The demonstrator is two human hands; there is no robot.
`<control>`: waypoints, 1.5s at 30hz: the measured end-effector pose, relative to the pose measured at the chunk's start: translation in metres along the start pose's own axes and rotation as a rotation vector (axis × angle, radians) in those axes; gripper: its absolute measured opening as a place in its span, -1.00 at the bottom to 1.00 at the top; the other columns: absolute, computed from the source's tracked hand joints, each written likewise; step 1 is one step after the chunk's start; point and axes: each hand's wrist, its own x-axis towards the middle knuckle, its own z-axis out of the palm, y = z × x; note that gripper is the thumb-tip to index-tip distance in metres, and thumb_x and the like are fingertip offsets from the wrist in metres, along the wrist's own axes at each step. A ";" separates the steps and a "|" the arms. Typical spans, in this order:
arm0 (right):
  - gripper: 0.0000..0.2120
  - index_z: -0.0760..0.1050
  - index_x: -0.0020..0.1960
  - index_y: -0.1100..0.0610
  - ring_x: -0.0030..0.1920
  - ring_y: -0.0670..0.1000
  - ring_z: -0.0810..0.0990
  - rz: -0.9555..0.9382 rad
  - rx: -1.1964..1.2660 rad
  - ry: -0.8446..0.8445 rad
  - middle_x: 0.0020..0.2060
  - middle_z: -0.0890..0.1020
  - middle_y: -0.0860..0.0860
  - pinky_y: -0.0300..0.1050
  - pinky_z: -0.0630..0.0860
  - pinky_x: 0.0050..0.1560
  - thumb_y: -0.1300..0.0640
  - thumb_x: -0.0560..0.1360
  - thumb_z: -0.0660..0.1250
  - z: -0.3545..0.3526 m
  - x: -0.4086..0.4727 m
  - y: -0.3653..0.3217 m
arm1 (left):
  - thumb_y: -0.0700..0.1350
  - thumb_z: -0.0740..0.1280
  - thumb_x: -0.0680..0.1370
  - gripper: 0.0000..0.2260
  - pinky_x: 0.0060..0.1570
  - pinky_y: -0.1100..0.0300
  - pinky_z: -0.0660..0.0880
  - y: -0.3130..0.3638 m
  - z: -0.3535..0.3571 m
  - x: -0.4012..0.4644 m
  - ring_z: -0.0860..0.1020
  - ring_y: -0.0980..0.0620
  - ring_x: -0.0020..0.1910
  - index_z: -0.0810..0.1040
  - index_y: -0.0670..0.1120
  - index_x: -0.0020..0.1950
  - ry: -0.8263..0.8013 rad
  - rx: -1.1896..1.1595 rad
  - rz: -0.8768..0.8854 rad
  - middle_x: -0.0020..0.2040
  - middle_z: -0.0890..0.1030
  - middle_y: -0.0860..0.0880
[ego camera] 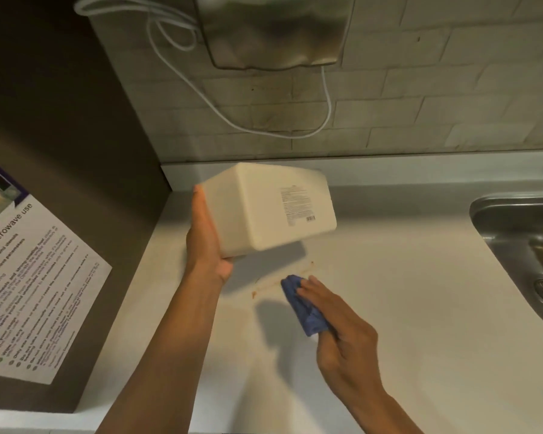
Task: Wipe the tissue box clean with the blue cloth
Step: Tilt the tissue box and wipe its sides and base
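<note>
White countertop runs under a tiled wall, with a steel sink off to the right and a dark cabinet side at left bearing a printed microwave notice. Metal dispenser mounted on the wall above, white cord looping below it.

Left hand holds the tissue box lifted off the counter and tilted, labelled face showing. Fingers lie straight along the box's left side; thumb tucked under the near bottom corner.

Right hand grips the blue cloth, bunched, fingers curled round it. Cloth pokes out beyond the fingertips, just below the box and apart from it. Orange-brown smear on the counter just ahead of the cloth's tip.
</note>
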 end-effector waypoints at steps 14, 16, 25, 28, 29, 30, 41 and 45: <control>-0.53 0.55 0.27 0.04 0.26 -0.06 0.53 0.259 0.358 0.307 0.20 0.61 -0.09 -0.28 0.45 0.19 0.44 0.52 0.16 0.017 0.050 -0.058 | 0.56 0.38 0.25 -0.50 -0.28 0.08 0.64 -0.013 0.002 -0.022 0.75 -0.05 -0.10 0.71 0.24 -0.05 -0.052 0.093 0.183 -0.02 0.76 0.00; -0.54 0.57 0.24 -0.06 0.22 -0.13 0.55 0.343 0.432 0.295 0.19 0.62 -0.12 -0.37 0.47 0.10 0.37 0.51 0.19 0.026 0.038 -0.070 | 0.63 0.35 0.17 -0.42 -0.27 0.07 0.65 -0.018 0.001 -0.023 0.74 -0.05 -0.09 0.67 0.26 -0.04 -0.021 0.157 0.267 -0.05 0.75 0.02; -0.58 0.65 0.02 0.23 -0.05 0.10 0.68 0.789 0.891 0.543 0.00 0.68 0.21 -0.20 0.59 -0.20 0.53 0.43 0.11 0.003 0.026 -0.049 | 0.57 0.22 0.40 -0.58 -0.33 0.18 0.58 -0.025 -0.020 -0.028 0.64 0.09 -0.25 0.61 0.27 -0.17 -0.050 0.369 0.685 -0.26 0.63 0.16; -0.60 0.64 0.01 0.17 -0.04 0.05 0.65 0.645 0.885 0.672 -0.06 0.68 0.11 -0.23 0.57 -0.14 0.48 0.46 0.12 -0.018 0.045 -0.041 | 0.54 0.25 0.42 -0.53 -0.39 0.30 0.46 -0.031 -0.023 -0.032 0.56 0.15 -0.33 0.61 0.17 -0.19 -0.162 0.403 0.716 -0.30 0.61 0.14; -0.63 0.63 0.01 0.14 -0.06 0.02 0.64 0.591 0.894 0.687 -0.10 0.67 0.06 -0.25 0.55 -0.14 0.44 0.46 0.13 -0.026 0.051 -0.039 | 0.55 0.25 0.41 -0.50 -0.39 0.27 0.45 -0.035 -0.025 -0.032 0.56 0.10 -0.35 0.60 0.12 -0.20 -0.193 0.430 0.727 -0.31 0.61 0.10; -0.65 0.62 0.02 0.11 -0.08 -0.01 0.64 0.552 0.908 0.681 -0.13 0.66 0.02 -0.25 0.54 -0.14 0.40 0.46 0.16 -0.032 0.056 -0.037 | 0.54 0.26 0.42 -0.46 -0.40 0.22 0.44 -0.039 -0.029 -0.031 0.55 0.01 -0.36 0.58 0.06 -0.20 -0.223 0.452 0.742 -0.31 0.61 0.05; -0.66 0.62 -0.07 0.00 -0.12 -0.01 0.59 0.577 0.479 0.570 -0.16 0.64 -0.02 -0.13 0.55 -0.12 0.36 0.43 0.17 -0.043 0.060 0.000 | 0.49 0.25 0.47 -0.37 -0.19 0.15 0.53 -0.080 -0.044 -0.026 0.68 -0.19 -0.11 0.59 -0.11 -0.17 -0.467 0.654 0.807 -0.19 0.65 0.03; -0.61 0.60 -0.06 -0.04 -0.17 -0.11 0.58 0.545 0.329 0.507 -0.19 0.64 -0.08 -0.23 0.53 -0.17 0.38 0.45 0.16 -0.037 0.052 0.007 | 0.53 0.26 0.43 -0.36 -0.03 -0.06 0.60 -0.099 -0.052 -0.023 0.63 -0.15 -0.16 0.60 -0.08 -0.17 -0.517 0.631 0.717 -0.17 0.64 0.05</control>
